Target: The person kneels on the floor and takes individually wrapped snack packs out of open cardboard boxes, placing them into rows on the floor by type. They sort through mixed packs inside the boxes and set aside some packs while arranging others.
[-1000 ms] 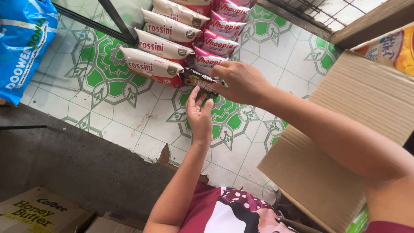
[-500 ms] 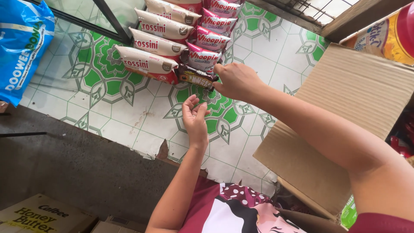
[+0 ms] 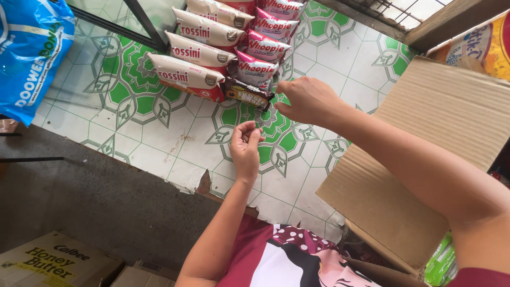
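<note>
— Brown and shiny, that small dark snack packet (image 3: 247, 93) lies on the green-and-white patterned floor tiles (image 3: 175, 133), at the near end of the rows. One end touches the cream and red packet (image 3: 186, 77) beside it. It sits just under a pink and white cake packet (image 3: 256, 69).

— Who is holding it?

— I think the right hand (image 3: 309, 99) is. Its fingertips (image 3: 280, 87) are pressed together just at the dark packet's right end. The spot where they meet is small and partly hidden, so I cannot tell for sure if they pinch the wrapper or only touch it.

— And the other hand?

— The left hand (image 3: 246, 146) floats above the tiles, a little below the packet. Its palm faces up and its fingers curl in loosely. It holds nothing. The left arm comes straight up from the bottom of the picture. The right arm reaches in from the right, crossing in front of the big brown cardboard box (image 3: 425, 154).

— What could go wrong?

— A hold on just the tip of a slippery wrapper is weak, so the packet might slide out and land crooked. A push sideways might bump the cream and red packet and the pink one, since they lie so close, and then the neat rows would get messy. The right arm is also very near the box flap, so I think a big swing could knock it.
</note>
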